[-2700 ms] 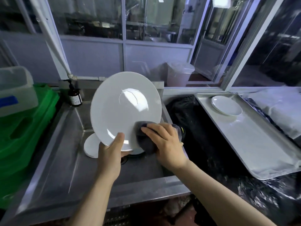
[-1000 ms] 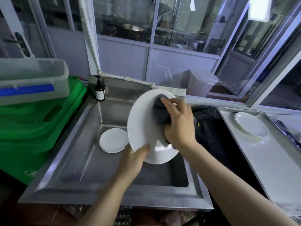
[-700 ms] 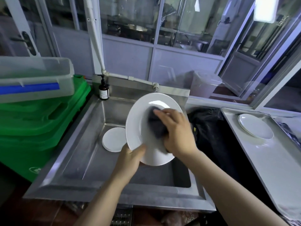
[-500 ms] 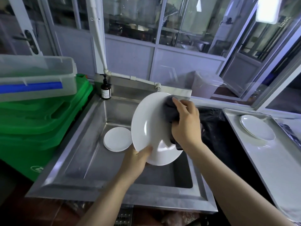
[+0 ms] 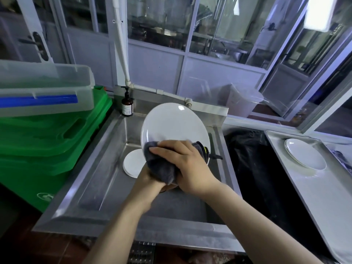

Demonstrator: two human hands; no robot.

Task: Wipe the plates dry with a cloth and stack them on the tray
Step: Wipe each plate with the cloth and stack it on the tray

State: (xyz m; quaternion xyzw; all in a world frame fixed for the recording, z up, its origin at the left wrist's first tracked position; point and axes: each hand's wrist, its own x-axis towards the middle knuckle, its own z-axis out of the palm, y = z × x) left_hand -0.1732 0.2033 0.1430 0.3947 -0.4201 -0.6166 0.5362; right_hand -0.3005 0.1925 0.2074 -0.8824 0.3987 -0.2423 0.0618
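Steel sink [image 5: 106,180]: one small white plate [image 5: 133,164] lying flat inside. Above the basin, large white plate [image 5: 171,124] held tilted. Right hand [image 5: 186,164] presses grey cloth [image 5: 160,166] to its lower edge, fingers curled on cloth. Left hand [image 5: 148,181] mostly hidden; grip cannot be told. Tray [image 5: 323,202], far corner: one dried plate [image 5: 304,156]. Brown pump bottle [image 5: 127,105] at the sink's back edge; label unreadable.

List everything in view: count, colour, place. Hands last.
large plate: 1, white, held tilted over the sink
cloth: 1, dark grey, against its lower edge
small plates: short stack, white, in the sink
plate: 1, white, on the metal tray
pump bottle: 1, brown, sink's back corner
crates: green, left, under a clear tub
left hand: mostly hidden by the cloth
right hand: holds the cloth
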